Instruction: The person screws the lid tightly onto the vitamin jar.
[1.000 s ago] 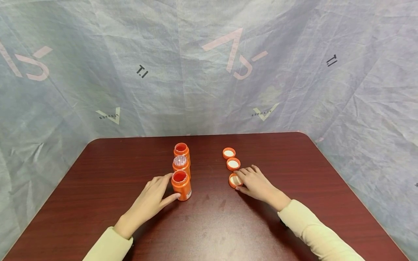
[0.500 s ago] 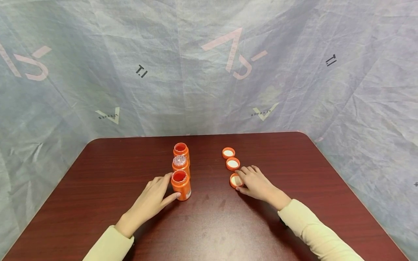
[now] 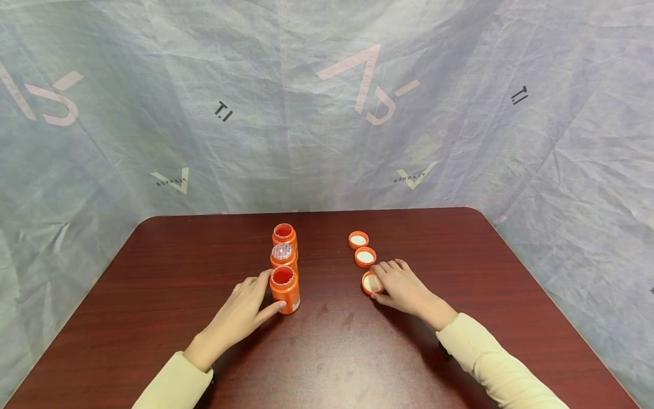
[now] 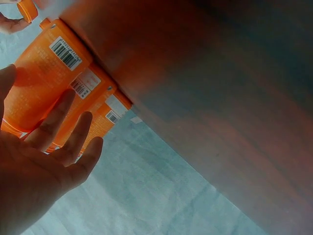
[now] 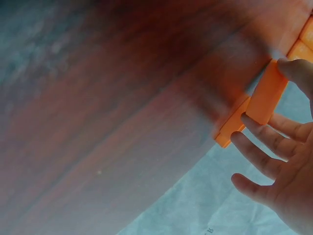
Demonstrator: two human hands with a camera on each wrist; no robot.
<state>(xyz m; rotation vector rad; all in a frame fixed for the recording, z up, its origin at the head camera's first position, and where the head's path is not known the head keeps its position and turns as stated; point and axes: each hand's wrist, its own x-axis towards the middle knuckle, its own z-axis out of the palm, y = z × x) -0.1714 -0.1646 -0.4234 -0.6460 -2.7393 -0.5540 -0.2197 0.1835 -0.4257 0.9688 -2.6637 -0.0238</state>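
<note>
**Front bottle (image 3: 285, 296) and front lid (image 3: 370, 284) held apart, one to each hand**

The orange front bottle stands upright at the near end of a row on the dark red tabletop (image 3: 327, 358), as I see it from my remote seat, the head view my dial. At its 8 o'clock the left hand (image 3: 240, 309) grips it between thumb and fingers. At its 3 o'clock, well apart, the front lid shows its white inside, pinched by the right hand's (image 3: 403, 288) thumb and fingers; I cannot tell whether it clears the tabletop.

Toward 12 o'clock from the front bottle stand the middle bottle (image 3: 285, 264), a printed seal (image 3: 282, 251) over its mouth, and the back bottle (image 3: 286, 239), open like the front one. Toward 11 o'clock from the front lid lie the middle lid (image 3: 365, 257) and back lid (image 3: 359, 240), white insides up.

I judge the uncapping complete: three lids off, none on a bottle. The seal and both grips remain, by my reading. A printed fabric backdrop (image 3: 286, 130) hangs at 12 o'clock.
</note>
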